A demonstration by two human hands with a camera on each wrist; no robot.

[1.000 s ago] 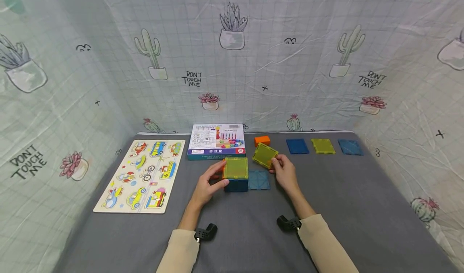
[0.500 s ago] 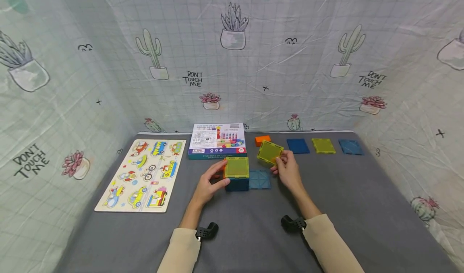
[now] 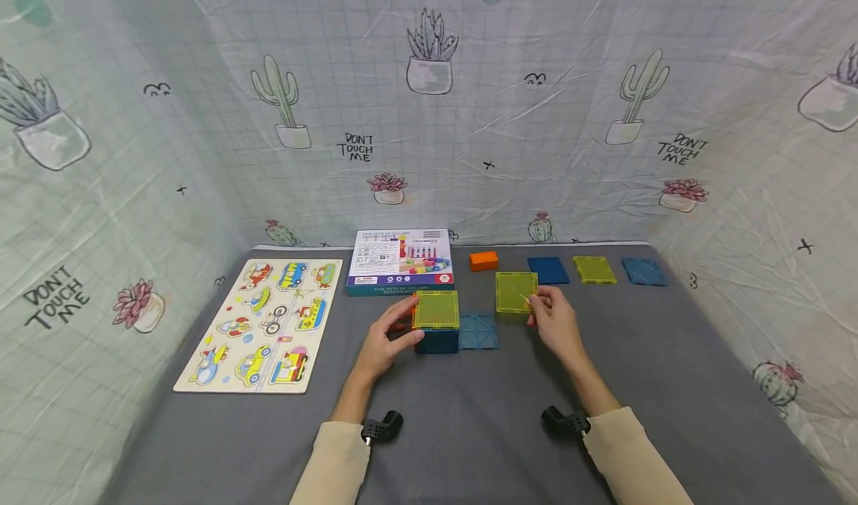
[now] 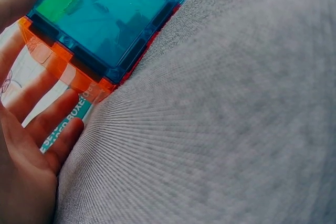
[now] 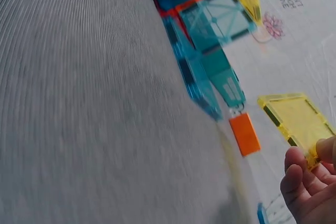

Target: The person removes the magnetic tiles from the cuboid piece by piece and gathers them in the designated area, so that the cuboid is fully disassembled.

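A cube of translucent magnetic tiles (image 3: 437, 341) stands mid-table, with a yellow top, a blue front and an orange left side. My left hand (image 3: 380, 347) holds it, thumb at the front and fingers along the orange side, as the left wrist view also shows. Flat against the cube's right side lies a light blue magnetic tile (image 3: 479, 331). Between thumb and fingers, my right hand (image 3: 558, 322) pinches a yellow magnetic tile (image 3: 516, 290) by its right edge. In the right wrist view this yellow tile (image 5: 295, 118) is raised off the table, apart from the cube.
Behind the cube lies a printed toy box (image 3: 401, 261), with a small orange block (image 3: 484, 261) to its right. A blue tile (image 3: 548, 270), a yellow tile (image 3: 594, 270) and a light blue tile (image 3: 644, 271) line the back right. A vehicle puzzle board (image 3: 258, 326) lies left.
My right hand has moved right with the yellow tile, away from the cube, and the tile has turned to lie square in view. The left hand and cube have stayed in place.
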